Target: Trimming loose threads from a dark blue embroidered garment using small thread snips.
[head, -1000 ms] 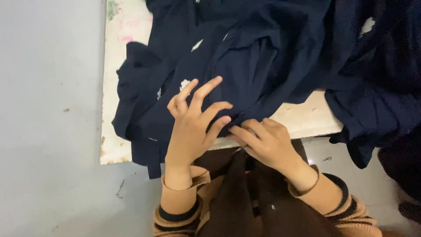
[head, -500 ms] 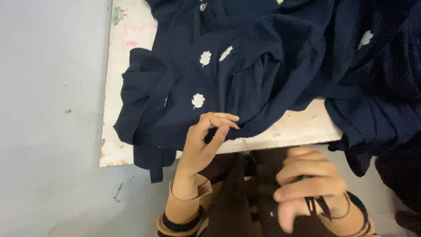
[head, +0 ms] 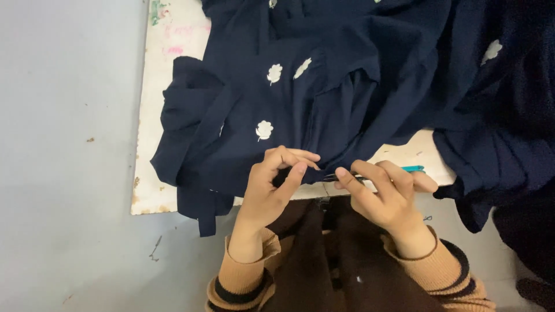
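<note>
The left hand (head: 272,185) pinches the edge of a navy fabric garment with white leaf motifs (head: 300,115) on the white counter (head: 156,115); the right hand (head: 384,193) grips a small teal-handled thread snipper (head: 404,170) at that edge.

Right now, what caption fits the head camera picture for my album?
Left hand pinches navy fabric at the white board edge; right hand holds a small teal-handled tool.

Even, soft daylight, fairly bright; no glare. Dark navy cloth (head: 347,104) swallows fold detail. Faint shadows under the cloth at the counter (head: 156,115) edge. Focus sharp, slight softness toward corners.
</note>
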